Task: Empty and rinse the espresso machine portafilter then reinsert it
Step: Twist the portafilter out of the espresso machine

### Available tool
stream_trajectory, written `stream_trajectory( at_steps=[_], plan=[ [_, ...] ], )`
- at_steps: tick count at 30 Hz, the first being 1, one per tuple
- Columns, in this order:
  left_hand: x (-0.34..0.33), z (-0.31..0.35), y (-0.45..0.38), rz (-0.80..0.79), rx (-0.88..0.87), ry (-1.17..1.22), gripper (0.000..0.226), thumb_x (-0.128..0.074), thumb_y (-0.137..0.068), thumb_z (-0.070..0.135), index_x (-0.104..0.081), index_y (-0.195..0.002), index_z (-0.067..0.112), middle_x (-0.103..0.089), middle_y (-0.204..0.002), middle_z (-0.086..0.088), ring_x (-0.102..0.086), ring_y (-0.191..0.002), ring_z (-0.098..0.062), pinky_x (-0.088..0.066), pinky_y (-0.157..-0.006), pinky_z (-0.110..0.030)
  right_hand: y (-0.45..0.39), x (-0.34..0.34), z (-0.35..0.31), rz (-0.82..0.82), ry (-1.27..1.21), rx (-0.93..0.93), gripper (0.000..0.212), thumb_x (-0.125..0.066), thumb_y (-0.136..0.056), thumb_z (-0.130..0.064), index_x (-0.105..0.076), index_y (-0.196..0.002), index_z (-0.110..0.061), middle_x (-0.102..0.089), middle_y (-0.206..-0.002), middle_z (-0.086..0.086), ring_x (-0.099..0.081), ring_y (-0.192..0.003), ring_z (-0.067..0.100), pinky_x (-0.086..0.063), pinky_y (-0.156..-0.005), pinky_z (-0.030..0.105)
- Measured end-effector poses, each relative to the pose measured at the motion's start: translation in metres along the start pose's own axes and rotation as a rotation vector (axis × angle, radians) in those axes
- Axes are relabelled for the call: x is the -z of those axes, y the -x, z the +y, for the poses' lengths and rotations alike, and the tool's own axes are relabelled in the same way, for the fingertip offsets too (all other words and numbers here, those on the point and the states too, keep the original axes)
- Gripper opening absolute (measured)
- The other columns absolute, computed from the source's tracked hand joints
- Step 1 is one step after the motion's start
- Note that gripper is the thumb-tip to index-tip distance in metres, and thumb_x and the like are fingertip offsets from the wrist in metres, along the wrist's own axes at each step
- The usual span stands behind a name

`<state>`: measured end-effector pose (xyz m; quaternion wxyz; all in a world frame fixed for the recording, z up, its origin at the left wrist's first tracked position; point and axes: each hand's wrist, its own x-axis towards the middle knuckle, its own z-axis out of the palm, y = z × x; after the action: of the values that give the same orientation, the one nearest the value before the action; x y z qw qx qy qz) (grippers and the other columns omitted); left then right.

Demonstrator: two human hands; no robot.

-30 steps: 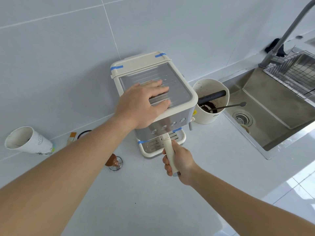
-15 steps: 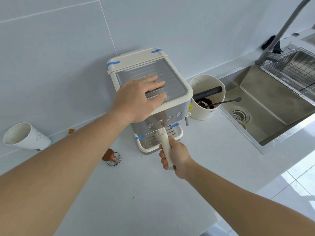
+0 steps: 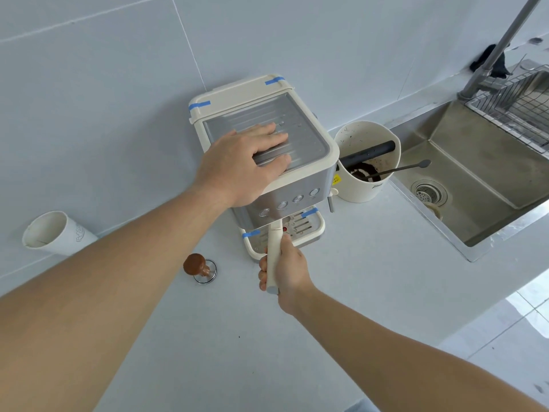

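Observation:
A cream and silver espresso machine (image 3: 300,185) stands on the white counter against the tiled wall. My left hand (image 3: 243,165) lies flat on its ribbed metal top, fingers spread, holding nothing. My right hand (image 3: 285,269) is wrapped around the cream portafilter handle (image 3: 274,248), which sticks out toward me from under the machine's front, above the drip tray (image 3: 312,230). The portafilter's basket end is hidden under the machine.
A cream knock box (image 3: 368,185) with a black bar, coffee grounds and a spoon stands right of the machine. A steel sink (image 3: 481,185) with faucet (image 3: 502,46) and wire rack lies further right. A wooden-topped tamper (image 3: 199,267) and a tipped paper cup (image 3: 56,233) lie to the left.
The portafilter handle has swung slightly left under my right hand. My left hand stays pressed on the machine's top. The camera view shifted a little.

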<state>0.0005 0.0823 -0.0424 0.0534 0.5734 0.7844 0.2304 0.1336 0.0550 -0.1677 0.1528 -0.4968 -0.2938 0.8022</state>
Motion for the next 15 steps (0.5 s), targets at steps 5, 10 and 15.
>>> stream_trajectory(
  at_steps=[5, 10, 15],
  plan=[
    [-0.001, -0.002, -0.001, 0.006, 0.014, 0.022, 0.045, -0.054, -0.086, 0.052, -0.059, -0.13, 0.042, -0.044, -0.149, 0.019, -0.037, -0.138, 0.0, -0.015, -0.106, -0.015, -0.003, -0.014, 0.02, -0.144, -0.006, 0.094, 0.014, -0.052, -0.085, -0.013, -0.05, -0.099, -0.01, -0.048, -0.066, 0.007, -0.047, -0.045, 0.018, -0.044, -0.046, 0.027],
    [-0.001, -0.005, -0.003, 0.001, 0.014, 0.038, 0.046, -0.054, -0.085, 0.052, -0.06, -0.129, 0.042, -0.045, -0.148, 0.019, -0.038, -0.138, 0.0, -0.015, -0.104, -0.015, -0.009, -0.019, 0.022, -0.253, 0.008, 0.102, 0.026, -0.057, -0.081, 0.003, -0.048, -0.102, -0.011, -0.052, -0.07, 0.011, -0.054, -0.053, 0.022, -0.051, -0.056, 0.035],
    [0.0, -0.004, -0.002, -0.001, 0.012, 0.039, 0.044, -0.055, -0.086, 0.05, -0.059, -0.129, 0.041, -0.045, -0.149, 0.019, -0.036, -0.138, 0.002, -0.013, -0.108, -0.016, -0.021, -0.034, 0.026, -0.286, -0.076, 0.035, 0.029, -0.056, -0.088, 0.006, -0.044, -0.106, -0.013, -0.053, -0.08, 0.012, -0.057, -0.062, 0.023, -0.053, -0.07, 0.043]
  ],
)
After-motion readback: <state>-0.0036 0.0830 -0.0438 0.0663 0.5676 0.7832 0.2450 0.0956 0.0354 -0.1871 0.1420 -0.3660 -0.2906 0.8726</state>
